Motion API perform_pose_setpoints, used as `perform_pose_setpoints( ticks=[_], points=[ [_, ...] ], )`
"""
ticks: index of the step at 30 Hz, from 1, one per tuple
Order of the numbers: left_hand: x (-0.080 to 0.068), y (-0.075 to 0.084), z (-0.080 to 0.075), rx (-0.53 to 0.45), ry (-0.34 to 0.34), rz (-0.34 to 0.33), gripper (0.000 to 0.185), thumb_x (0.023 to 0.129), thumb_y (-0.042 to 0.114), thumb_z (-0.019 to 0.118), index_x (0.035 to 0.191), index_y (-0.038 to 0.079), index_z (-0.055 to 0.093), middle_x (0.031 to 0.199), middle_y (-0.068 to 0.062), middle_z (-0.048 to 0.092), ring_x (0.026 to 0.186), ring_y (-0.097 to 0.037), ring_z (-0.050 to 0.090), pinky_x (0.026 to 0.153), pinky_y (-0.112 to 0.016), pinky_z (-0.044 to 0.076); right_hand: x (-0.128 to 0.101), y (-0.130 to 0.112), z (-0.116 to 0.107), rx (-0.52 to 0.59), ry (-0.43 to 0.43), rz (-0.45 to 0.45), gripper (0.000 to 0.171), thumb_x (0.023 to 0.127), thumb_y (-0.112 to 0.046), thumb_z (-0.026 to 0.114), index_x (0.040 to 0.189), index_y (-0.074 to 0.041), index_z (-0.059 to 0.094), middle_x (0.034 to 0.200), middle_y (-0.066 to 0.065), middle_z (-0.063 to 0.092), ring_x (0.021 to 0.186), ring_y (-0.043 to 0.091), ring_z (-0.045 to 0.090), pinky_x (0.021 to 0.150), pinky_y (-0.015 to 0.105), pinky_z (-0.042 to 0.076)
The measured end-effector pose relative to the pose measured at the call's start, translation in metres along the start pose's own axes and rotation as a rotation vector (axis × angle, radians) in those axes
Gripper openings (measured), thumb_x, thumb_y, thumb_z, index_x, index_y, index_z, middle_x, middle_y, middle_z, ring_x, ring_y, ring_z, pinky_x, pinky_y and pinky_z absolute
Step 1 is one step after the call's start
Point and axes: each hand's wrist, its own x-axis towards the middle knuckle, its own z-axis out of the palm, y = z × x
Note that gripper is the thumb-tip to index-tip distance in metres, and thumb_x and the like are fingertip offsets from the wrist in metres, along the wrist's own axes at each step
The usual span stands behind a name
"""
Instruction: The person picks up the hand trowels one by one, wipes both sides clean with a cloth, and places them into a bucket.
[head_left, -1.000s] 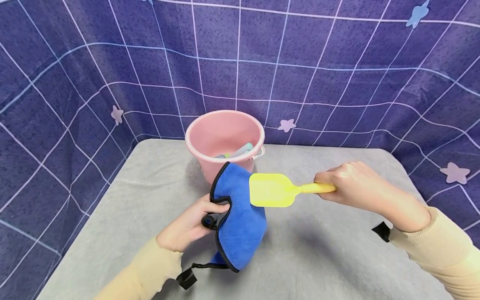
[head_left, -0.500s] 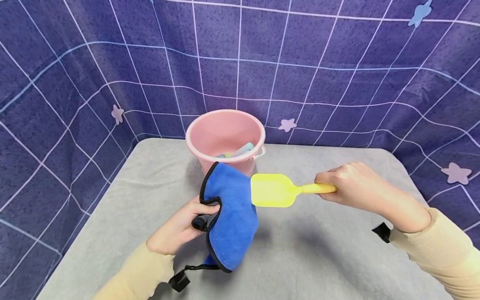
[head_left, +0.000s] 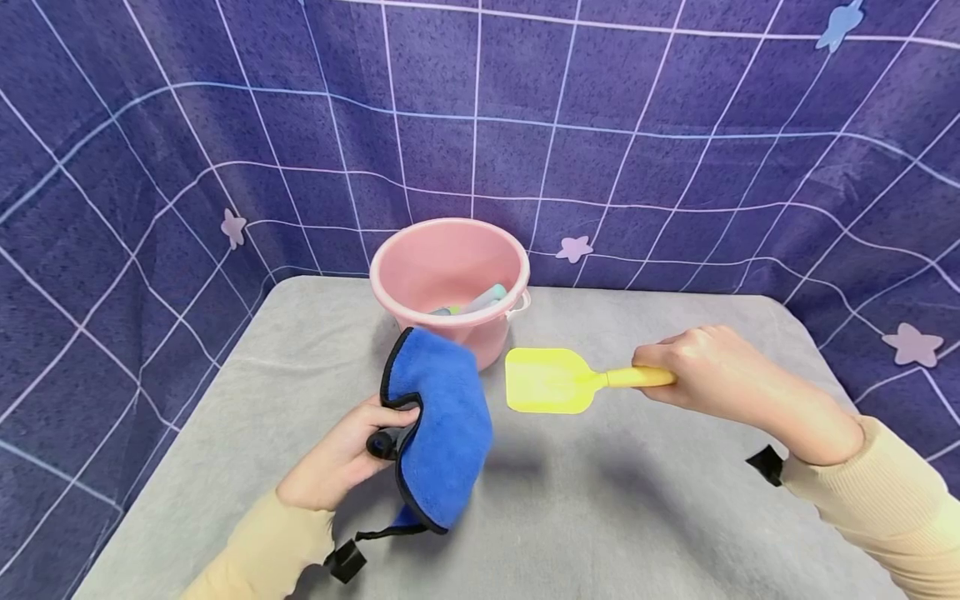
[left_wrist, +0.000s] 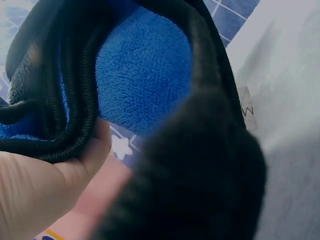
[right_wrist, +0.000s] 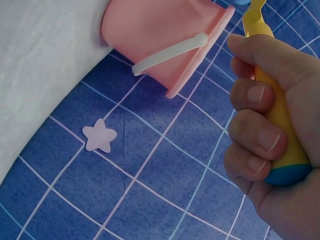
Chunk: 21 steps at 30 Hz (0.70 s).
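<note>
In the head view my left hand (head_left: 339, 450) grips a blue cloth (head_left: 450, 425) with black edging, thumb on top and the cloth folded under it. A small dark loop (head_left: 382, 444) shows beside the thumb; what it belongs to is unclear. The left wrist view shows the cloth's fuzzy blue pile (left_wrist: 142, 70) close up, part of it blocked by a dark blurred shape. My right hand (head_left: 701, 371) holds a yellow toy shovel (head_left: 551, 381) by its handle, the blade pointing left. In the right wrist view, fingers curl round the handle (right_wrist: 280, 115), which ends in teal. Shovel and cloth are apart.
Behind the cloth a pink bucket (head_left: 450, 237) with a white handle (head_left: 520, 305) stands on the grey covered table (head_left: 637, 517). Several items, one a pale tube with a teal end (head_left: 487, 298), lie inside it. Purple-blue grid curtains (head_left: 555, 150) with star shapes enclose the back and sides.
My left hand has drawn the cloth leftward, so a gap now separates it from the shovel blade. The right hand and shovel have stayed almost in place.
</note>
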Motion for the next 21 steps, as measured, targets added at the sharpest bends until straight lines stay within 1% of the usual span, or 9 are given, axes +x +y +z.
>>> perform_pose_setpoints(
  ticks=[5, 7, 10, 15, 21],
  points=[
    [0.008, -0.003, -0.004, 0.024, 0.040, -0.026, 0.034, 0.088, -0.001, 0.056, 0.116, 0.009, 0.039, 0.098, -0.001, 0.056, 0.085, -0.011, 0.062, 0.074, -0.025, 0.051, 0.002, 0.000, -0.001, 0.000, -0.002, -0.009, 0.033, 0.065, -0.013, 0.072, 0.062, -0.028, 0.042, 0.056, -0.020, 0.028, 0.048, -0.003, 0.022, 0.041, 0.017, 0.023],
    [0.013, -0.005, -0.004, 0.032, 0.045, -0.032, 0.035, 0.088, -0.002, 0.055, 0.116, 0.009, 0.037, 0.100, -0.002, 0.054, 0.084, -0.012, 0.061, 0.073, -0.025, 0.051, 0.002, 0.000, -0.002, 0.001, -0.005, -0.010, 0.033, 0.065, -0.014, 0.072, 0.062, -0.028, 0.042, 0.056, -0.019, 0.028, 0.048, -0.003, 0.022, 0.041, 0.017, 0.022],
    [0.020, -0.008, -0.001, 0.052, 0.053, -0.046, 0.031, 0.088, -0.002, 0.054, 0.113, 0.008, 0.038, 0.097, -0.002, 0.055, 0.080, -0.012, 0.062, 0.070, -0.025, 0.052, 0.003, 0.000, -0.003, 0.004, -0.010, -0.008, 0.034, 0.066, -0.014, 0.072, 0.062, -0.028, 0.042, 0.056, -0.019, 0.027, 0.049, -0.002, 0.022, 0.041, 0.017, 0.021],
    [0.035, -0.014, 0.006, 0.084, 0.043, -0.078, 0.023, 0.089, -0.002, 0.053, 0.108, 0.005, 0.043, 0.088, -0.002, 0.061, 0.074, -0.012, 0.064, 0.066, -0.026, 0.054, 0.004, -0.001, -0.003, 0.009, -0.013, -0.008, 0.034, 0.066, -0.015, 0.074, 0.062, -0.028, 0.042, 0.055, -0.019, 0.028, 0.049, -0.002, 0.022, 0.042, 0.017, 0.022],
    [0.057, -0.021, 0.017, 0.093, 0.019, -0.105, 0.021, 0.088, -0.004, 0.052, 0.107, 0.004, 0.046, 0.089, -0.002, 0.064, 0.079, -0.012, 0.066, 0.069, -0.026, 0.054, 0.006, -0.002, -0.003, 0.001, -0.009, -0.009, 0.035, 0.064, -0.014, 0.074, 0.061, -0.028, 0.042, 0.055, -0.020, 0.027, 0.049, -0.002, 0.022, 0.041, 0.017, 0.021]
  ],
)
